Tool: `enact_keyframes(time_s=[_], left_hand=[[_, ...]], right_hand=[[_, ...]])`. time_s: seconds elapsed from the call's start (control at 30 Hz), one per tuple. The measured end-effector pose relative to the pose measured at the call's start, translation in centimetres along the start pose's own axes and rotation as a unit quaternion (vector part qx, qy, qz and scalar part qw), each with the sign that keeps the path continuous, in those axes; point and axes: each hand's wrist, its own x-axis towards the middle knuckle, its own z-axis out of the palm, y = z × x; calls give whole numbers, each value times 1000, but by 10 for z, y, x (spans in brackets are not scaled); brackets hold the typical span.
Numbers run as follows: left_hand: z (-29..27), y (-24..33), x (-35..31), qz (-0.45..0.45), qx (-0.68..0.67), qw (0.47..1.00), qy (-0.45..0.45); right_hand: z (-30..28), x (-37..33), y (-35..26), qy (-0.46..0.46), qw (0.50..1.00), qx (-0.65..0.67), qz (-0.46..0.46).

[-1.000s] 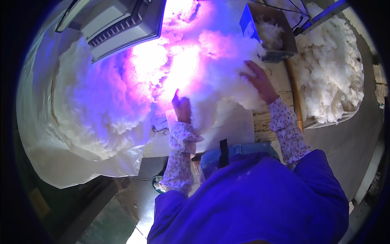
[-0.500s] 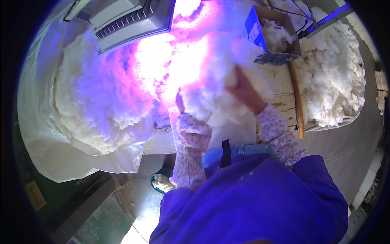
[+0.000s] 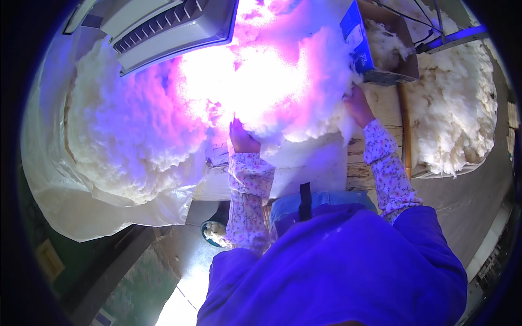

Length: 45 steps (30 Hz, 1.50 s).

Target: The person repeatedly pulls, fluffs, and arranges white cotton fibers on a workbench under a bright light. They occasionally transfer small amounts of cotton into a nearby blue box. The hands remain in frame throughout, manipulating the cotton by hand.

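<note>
A wide, fluffy sheet of white cotton-like fibre [image 3: 318,117] spreads over the worktable under a strong white-pink glare. My left hand [image 3: 243,138] is at its near left edge, fingers pointing up and closed on the fluff, their tips partly lost in the glare. At the right edge, my right hand [image 3: 359,107] is closed on the fibre, just below a blue cardboard box [image 3: 356,41]. Between the hands the fluff's near edge hangs loose over a pale board [image 3: 310,168] on the tabletop.
A big heap of fibre [image 3: 130,141] lies in a clear plastic bag [image 3: 60,204] at left. More fibre [image 3: 451,114] fills a sack at right, beside a wooden stick [image 3: 406,130]. A grey lamp housing [image 3: 174,32] overhangs the far left. A small dark container [image 3: 215,232] stands below.
My hands have moved apart, the right one farther right and away from me toward the box. The bunched fluff between them is now spread wider across the table.
</note>
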Motion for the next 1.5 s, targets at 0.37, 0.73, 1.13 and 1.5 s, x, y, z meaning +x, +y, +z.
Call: enact_keyframes(time_s=[0.37,0.73,1.13,1.5], left_hand=[[51,-32,-16,69,117,991,-1],[64,-47,-20,144,229,963,-1],[36,-50,-21,165,258,952,11],[14,-48,-10,281,326,903,12]], right_hand=[[35,-26,-96,56,860,-337,-380],[84,-42,-106,-41,931,-210,-295],[32,-23,-116,12,967,-82,-240],[-92,70,-136,178,968,40,-174]])
